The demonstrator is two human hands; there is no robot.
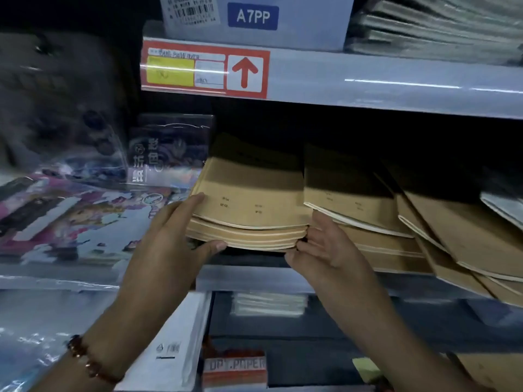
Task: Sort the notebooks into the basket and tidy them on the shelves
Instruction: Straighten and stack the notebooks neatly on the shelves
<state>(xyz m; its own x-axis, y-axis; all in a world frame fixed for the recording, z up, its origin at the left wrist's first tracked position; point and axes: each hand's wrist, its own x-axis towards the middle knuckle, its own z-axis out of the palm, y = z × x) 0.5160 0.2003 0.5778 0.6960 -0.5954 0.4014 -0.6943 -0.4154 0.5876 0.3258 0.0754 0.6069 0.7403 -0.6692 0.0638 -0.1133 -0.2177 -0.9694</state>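
At centre frame, on the middle shelf [243,275], your stack of kraft notebooks [249,210] sits with its front edge lifted slightly off the board. Your left hand [181,230] grasps its left corner, fingers lying on the top cover and thumb tucked under the bottom one. Your right hand [325,250] is released, fingers fairly straight, their tips touching the stack's right front corner.

Expect thin, soft-covered books: light singly, moderately weighty together, and floppy. The smooth paper covers will likely slide over each other, so a pinch at one corner could let the stack fan out. Better to clamp both short sides, thumbs below and fingers above, and keep the spines level.

Just right of it, a second kraft pile [353,210] overlaps the stack's edge, and further right more kraft notebooks [467,236] lean askew. At left lie glossy wrapped packs [70,216]. Upper centre, a red arrow label [244,72] marks the shelf above.
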